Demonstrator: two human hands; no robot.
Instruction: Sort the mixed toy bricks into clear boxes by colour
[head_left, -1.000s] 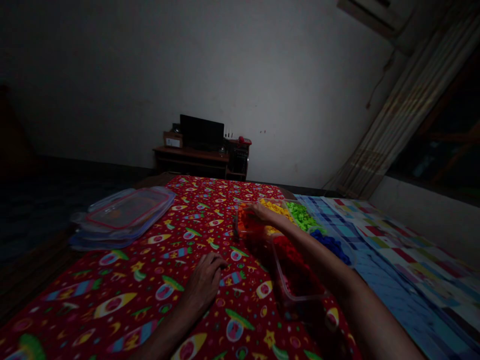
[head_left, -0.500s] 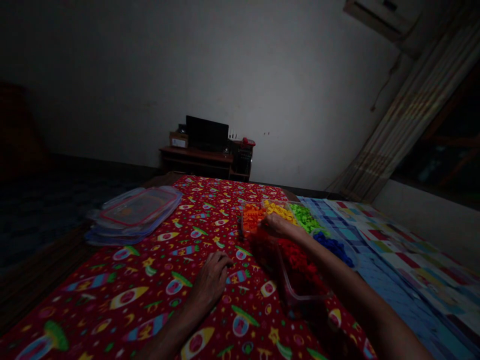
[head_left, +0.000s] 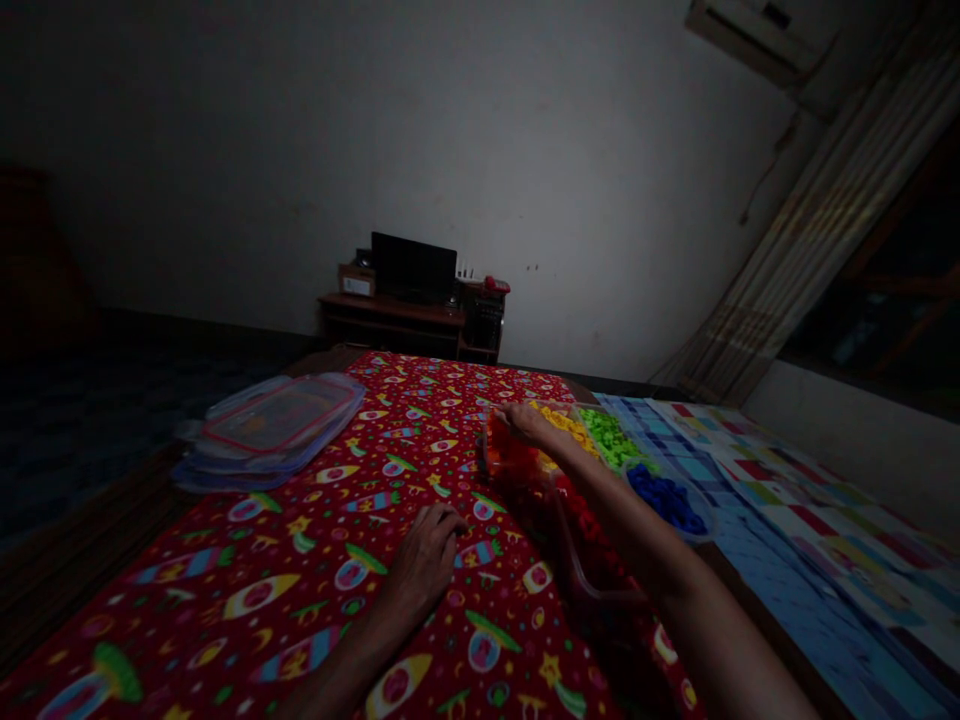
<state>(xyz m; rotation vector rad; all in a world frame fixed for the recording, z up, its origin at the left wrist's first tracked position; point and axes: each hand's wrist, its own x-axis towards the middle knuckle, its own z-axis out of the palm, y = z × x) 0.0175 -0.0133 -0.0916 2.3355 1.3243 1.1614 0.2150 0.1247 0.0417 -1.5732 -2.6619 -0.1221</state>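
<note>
My left hand (head_left: 429, 545) rests on the red patterned cloth (head_left: 409, 460), its fingers loosely bent, with nothing in it. My right hand (head_left: 526, 424) is over the clear container of orange pieces (head_left: 504, 440). Its fingers point down and look closed; their tips and anything between them are hidden. Beneath the right forearm, red pieces (head_left: 577, 505) lie in another clear container (head_left: 581, 580). Yellow pieces (head_left: 568, 424), green pieces (head_left: 609, 437) and blue pieces (head_left: 666, 497) fill containers beyond and to the right of that arm. The pieces are too small and dim to identify.
Stacked clear lids (head_left: 270, 430) lie at the cloth's left edge. A blue checked cloth (head_left: 780, 600) spreads to the right. Far back, a monitor (head_left: 414, 268) stands on a low desk (head_left: 390, 310) against the wall. The room is dim.
My right hand has moved slightly left and farther away, from the near right edge of the orange container to over it. My left hand has stayed put.
</note>
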